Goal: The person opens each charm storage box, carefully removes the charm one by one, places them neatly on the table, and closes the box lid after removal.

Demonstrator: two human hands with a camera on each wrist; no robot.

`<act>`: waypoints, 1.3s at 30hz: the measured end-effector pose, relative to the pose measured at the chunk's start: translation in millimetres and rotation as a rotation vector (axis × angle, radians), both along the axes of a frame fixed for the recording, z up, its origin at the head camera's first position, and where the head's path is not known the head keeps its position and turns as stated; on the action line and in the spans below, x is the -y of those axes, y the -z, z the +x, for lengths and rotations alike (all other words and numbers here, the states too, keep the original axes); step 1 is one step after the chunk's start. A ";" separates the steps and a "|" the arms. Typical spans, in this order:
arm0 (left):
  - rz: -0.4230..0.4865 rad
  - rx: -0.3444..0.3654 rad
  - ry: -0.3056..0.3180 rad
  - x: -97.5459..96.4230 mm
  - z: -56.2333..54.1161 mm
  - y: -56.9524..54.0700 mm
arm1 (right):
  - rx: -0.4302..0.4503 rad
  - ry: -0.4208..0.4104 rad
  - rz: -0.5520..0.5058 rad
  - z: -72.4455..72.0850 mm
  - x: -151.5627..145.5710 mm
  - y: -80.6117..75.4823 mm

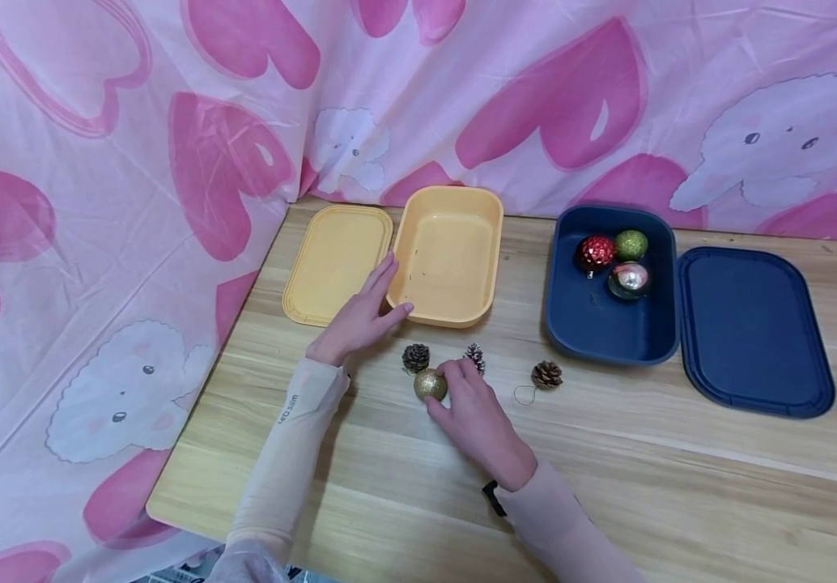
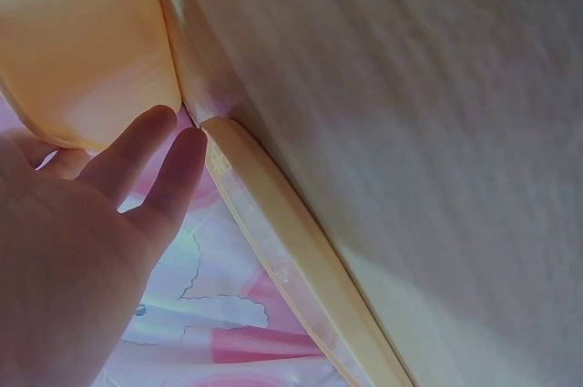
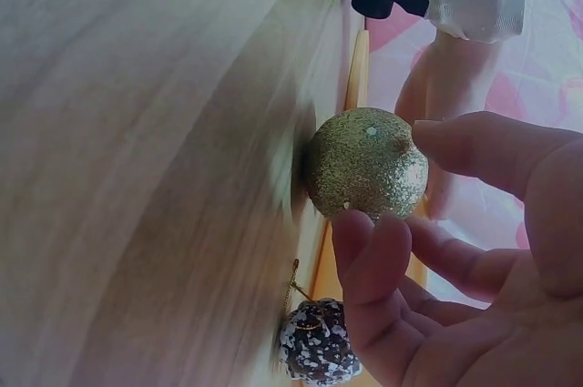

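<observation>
My right hand (image 1: 478, 417) pinches a gold glitter Christmas ball (image 1: 429, 385) between thumb and fingertips, low over the wooden table. In the right wrist view the ball (image 3: 364, 164) sits between thumb and fingers, with a snow-flecked pine cone (image 3: 319, 341) beside them. My left hand (image 1: 360, 317) rests with extended fingers at the near left corner of a yellow box (image 1: 448, 320), thumb at its front rim. The left wrist view shows its fingertips (image 2: 191, 146) by the box's side. Close to the gold ball lie a dark pine cone (image 1: 415, 357) and a frosted one (image 1: 474, 356).
Left of the yellow box lies its lid (image 1: 338, 263). A navy box (image 1: 611, 344) holds a red, a green and a shiny silvery ball, with a navy lid (image 1: 757, 332) to its right. A brown pine cone (image 1: 546, 374) with a string lies in front.
</observation>
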State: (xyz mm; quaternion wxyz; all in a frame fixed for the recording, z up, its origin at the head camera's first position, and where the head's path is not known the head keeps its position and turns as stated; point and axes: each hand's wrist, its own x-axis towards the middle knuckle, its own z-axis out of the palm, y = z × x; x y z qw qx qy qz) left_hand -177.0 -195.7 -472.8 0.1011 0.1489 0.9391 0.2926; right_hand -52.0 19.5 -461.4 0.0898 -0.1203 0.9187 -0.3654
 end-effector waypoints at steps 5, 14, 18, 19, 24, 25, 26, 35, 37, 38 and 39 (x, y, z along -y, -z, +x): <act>-0.006 -0.001 -0.002 -0.2 0.5 -0.6 | 0.023 -0.003 -0.012 -2.2 3.0 1.2; -0.001 0.003 -0.003 -0.8 0.6 -1.9 | 0.035 -0.009 -0.017 -1.6 6.2 4.2; -0.002 0.006 -0.006 -0.5 0.5 -1.6 | 0.046 -0.007 -0.009 -1.8 6.0 4.2; -0.002 0.007 -0.006 -0.4 0.6 -1.5 | 0.050 -0.006 -0.008 -1.8 5.8 4.2; -0.001 0.008 -0.007 0.0 0.8 -1.0 | 0.060 -0.006 -0.005 -2.0 5.6 3.6; -0.002 0.008 -0.007 0.1 0.8 -1.0 | 0.062 -0.005 -0.005 -2.0 5.6 3.6; -0.003 0.008 -0.007 0.2 0.9 -0.9 | 0.063 -0.005 -0.003 -1.9 5.6 3.5; -0.006 0.007 -0.005 -0.2 0.6 -0.9 | 0.078 0.022 0.001 -1.8 0.8 -3.2; -0.007 0.007 -0.003 -0.4 0.3 -1.2 | 0.082 0.034 0.000 -2.2 -1.6 -7.6; -0.006 0.008 -0.002 -0.4 0.1 -1.3 | 0.082 0.041 -0.001 -2.5 -3.0 -9.8; -0.007 0.008 -0.001 -0.5 -0.1 -1.5 | 0.080 0.046 -0.004 -2.8 -4.3 -12.3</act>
